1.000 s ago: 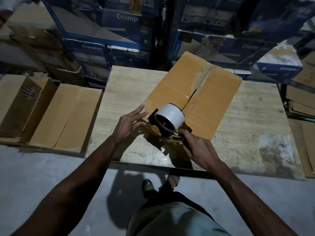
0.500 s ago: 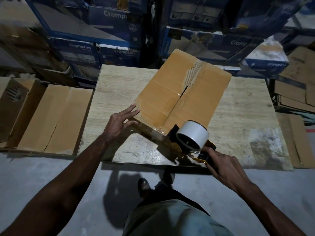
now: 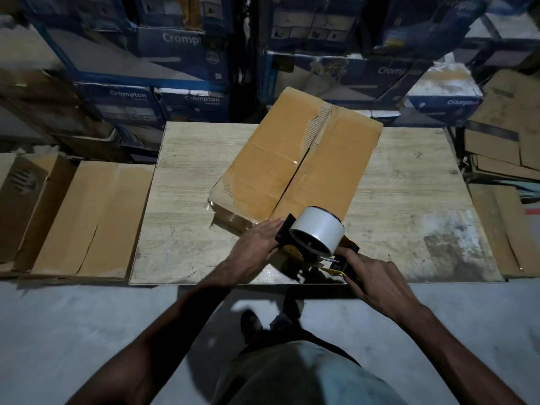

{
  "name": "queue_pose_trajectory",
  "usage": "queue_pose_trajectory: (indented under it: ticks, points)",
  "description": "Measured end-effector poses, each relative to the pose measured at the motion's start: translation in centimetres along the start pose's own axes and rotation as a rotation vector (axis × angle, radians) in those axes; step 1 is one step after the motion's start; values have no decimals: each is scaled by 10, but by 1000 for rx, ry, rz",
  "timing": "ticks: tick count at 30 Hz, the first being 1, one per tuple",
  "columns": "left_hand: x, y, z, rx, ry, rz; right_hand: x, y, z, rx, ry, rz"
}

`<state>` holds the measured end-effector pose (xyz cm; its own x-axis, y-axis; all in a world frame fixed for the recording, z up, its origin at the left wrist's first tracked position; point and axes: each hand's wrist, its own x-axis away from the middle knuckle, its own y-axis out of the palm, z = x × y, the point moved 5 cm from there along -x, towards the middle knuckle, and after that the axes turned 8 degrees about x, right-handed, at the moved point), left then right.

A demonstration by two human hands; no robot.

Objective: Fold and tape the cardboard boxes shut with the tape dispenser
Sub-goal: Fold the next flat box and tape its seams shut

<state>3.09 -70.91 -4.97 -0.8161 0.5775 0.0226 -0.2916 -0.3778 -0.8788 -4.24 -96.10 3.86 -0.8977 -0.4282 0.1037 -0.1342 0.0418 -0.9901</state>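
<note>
A brown cardboard box (image 3: 295, 162) lies slantwise on the wooden table (image 3: 187, 185), its two top flaps folded shut with a dark seam running toward me. Clear tape shows along its near left edge. The tape dispenser (image 3: 317, 239), yellow and black with a white tape roll, sits at the box's near corner. My right hand (image 3: 371, 283) grips its handle. My left hand (image 3: 257, 244) lies with straight fingers against the box's near edge, right beside the dispenser's front.
Flattened and open brown cartons (image 3: 87, 217) lie left of the table, more cardboard (image 3: 502, 159) is stacked at the right. Blue printed boxes (image 3: 187, 57) are stacked behind the table. The grey floor and my foot (image 3: 251, 323) are below the table's near edge.
The dispenser was drawn along the box's near edge from left to right. My left hand slid right from the left corner to the spot beside the dispenser.
</note>
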Motion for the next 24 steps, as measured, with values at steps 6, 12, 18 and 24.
queue_pose_trajectory:
  ticks: [6, 12, 18, 24]
  points:
    - [2, -9, 11, -94, 131, 129, -1, -2, 3, 51, -37, 0]
    - [2, 4, -6, -22, 181, 88, 20, -7, 23, 95, -47, -30]
    - [3, 8, -6, -17, 195, 73, 54, -9, 46, 108, 1, -11]
    - [2, 12, 11, -190, 306, 151, 53, 0, 45, 90, 12, 3]
